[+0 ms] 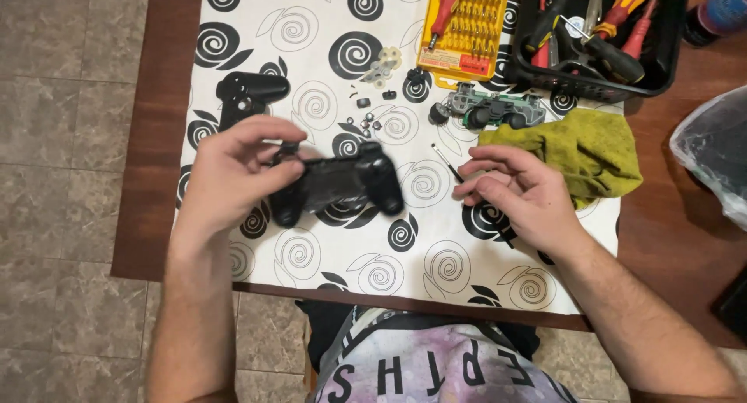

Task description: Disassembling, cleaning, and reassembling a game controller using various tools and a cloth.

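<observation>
The left hand held a black game controller shell just above the desk. Its fingers and thumb were clamped on the left end of the shell, which looked a bit blurry. The right hand hovered just to the right of the shell and did not touch it. Its fingers were curled close together, with the tips pinched on a thin dark stick-like tool, though I could not tell what kind of tool it was. Both hands were over a white cloth with black swirls that covered the middle of the brown desk. Behind the left hand lay another black shell half. A few small dark buttons and screws lay scattered behind the held shell. Farther back sat a pale rubbery part and the green board with two thumb sticks. A yellow case of screwdriver bits lay at the back, and a black tray with red and yellow screwdrivers sat next to it. A yellow-green rag lay just behind the right hand. A clear plastic bag sat at the right edge of the desk.
</observation>
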